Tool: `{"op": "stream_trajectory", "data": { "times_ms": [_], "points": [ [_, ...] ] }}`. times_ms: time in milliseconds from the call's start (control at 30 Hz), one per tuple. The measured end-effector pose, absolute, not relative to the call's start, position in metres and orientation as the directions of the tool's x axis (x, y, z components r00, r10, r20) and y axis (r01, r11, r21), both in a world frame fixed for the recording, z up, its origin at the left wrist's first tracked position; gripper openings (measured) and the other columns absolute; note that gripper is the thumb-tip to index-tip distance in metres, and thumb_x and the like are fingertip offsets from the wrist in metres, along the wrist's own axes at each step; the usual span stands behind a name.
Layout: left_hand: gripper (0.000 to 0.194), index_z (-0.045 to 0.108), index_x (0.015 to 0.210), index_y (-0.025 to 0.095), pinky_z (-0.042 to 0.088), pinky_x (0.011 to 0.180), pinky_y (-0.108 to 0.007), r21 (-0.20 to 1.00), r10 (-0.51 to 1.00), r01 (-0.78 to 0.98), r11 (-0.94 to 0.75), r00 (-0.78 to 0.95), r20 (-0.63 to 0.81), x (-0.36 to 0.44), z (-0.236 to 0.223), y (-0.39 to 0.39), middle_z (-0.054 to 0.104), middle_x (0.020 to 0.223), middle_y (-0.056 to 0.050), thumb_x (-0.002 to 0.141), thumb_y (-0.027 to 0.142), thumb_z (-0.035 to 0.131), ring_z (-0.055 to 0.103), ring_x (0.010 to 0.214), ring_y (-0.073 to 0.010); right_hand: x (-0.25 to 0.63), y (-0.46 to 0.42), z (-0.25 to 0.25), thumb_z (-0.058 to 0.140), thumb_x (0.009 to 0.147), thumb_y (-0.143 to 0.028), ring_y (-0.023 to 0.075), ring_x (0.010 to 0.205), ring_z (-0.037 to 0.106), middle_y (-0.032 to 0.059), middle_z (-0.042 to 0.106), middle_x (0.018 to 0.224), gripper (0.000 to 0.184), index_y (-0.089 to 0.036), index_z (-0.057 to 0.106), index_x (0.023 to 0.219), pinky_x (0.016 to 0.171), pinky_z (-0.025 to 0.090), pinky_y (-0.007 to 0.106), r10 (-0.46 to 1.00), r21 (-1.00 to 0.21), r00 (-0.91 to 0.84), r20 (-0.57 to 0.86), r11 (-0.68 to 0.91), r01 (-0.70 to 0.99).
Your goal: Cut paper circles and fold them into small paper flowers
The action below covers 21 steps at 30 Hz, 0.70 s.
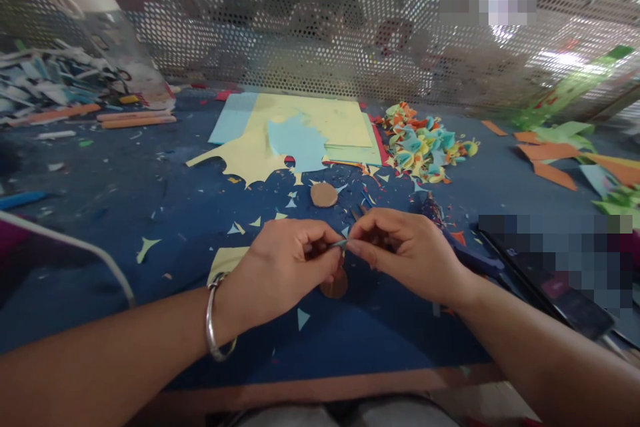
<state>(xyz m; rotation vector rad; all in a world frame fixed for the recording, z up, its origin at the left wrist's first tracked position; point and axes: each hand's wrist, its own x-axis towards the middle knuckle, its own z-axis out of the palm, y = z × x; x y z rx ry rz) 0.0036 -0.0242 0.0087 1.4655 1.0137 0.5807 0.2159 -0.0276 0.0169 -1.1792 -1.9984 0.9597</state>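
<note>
My left hand (287,265) and my right hand (405,250) meet above the dark blue table top (125,213). Both pinch a small light-blue piece of paper (341,243) between thumbs and fingers. A silver bangle (214,323) sits on my left wrist. Just beneath the hands lies a brown round disc (336,287), partly hidden. A second brown disc (324,195) rests a little farther away. A yellow paper piece (225,260) lies beside my left hand.
Yellow and light-blue sheets (310,127) lie stacked ahead, with a heap of folded coloured paper pieces (425,143) to their right. Orange and green offcuts (565,160) sit far right, a phone (560,293) near right. Paper scraps litter the table. A perforated screen (320,27) closes the back.
</note>
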Motion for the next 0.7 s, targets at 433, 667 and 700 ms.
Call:
{"op": "stream_trajectory", "data": {
  "times_ms": [433, 667, 700],
  "points": [
    [0.029, 0.071, 0.081, 0.011, 0.059, 0.065, -0.021, 0.836, 0.675, -0.018, 0.548, 0.600, -0.429, 0.0049, 0.0056, -0.0147, 0.079, 0.079, -0.008, 0.078, 0.036, 0.084, 0.075, 0.066, -0.0141, 0.2198, -0.0268, 0.0181, 0.063, 0.095, -0.032, 0.0086, 0.056, 0.055, -0.0015, 0.061, 0.071, 0.017, -0.018, 0.067, 0.085, 0.050, 0.045, 0.021, 0.919, -0.859, -0.388, 0.069, 0.252, 0.446],
    [0.024, 0.071, 0.078, 0.011, 0.058, 0.062, -0.019, 0.910, 0.759, 0.001, 0.414, 0.552, -0.346, 0.0052, 0.0082, -0.0173, 0.077, 0.070, -0.005, 0.083, 0.033, 0.079, 0.072, 0.060, -0.0109, 0.2188, -0.0274, 0.0217, 0.060, 0.097, -0.036, 0.0080, 0.054, 0.054, -0.0029, 0.058, 0.069, 0.022, -0.018, 0.064, 0.084, 0.050, 0.045, 0.021, 0.923, -0.874, -0.385, 0.025, 0.207, 0.440],
    [0.022, 0.071, 0.079, 0.012, 0.058, 0.062, -0.020, 0.929, 0.773, 0.017, 0.371, 0.548, -0.319, 0.0052, 0.0090, -0.0184, 0.077, 0.070, -0.005, 0.085, 0.032, 0.076, 0.071, 0.059, -0.0109, 0.2186, -0.0275, 0.0226, 0.060, 0.097, -0.036, 0.0077, 0.054, 0.055, -0.0031, 0.058, 0.069, 0.023, -0.018, 0.063, 0.084, 0.050, 0.045, 0.020, 0.922, -0.882, -0.388, 0.023, 0.202, 0.427]
  ]
}}
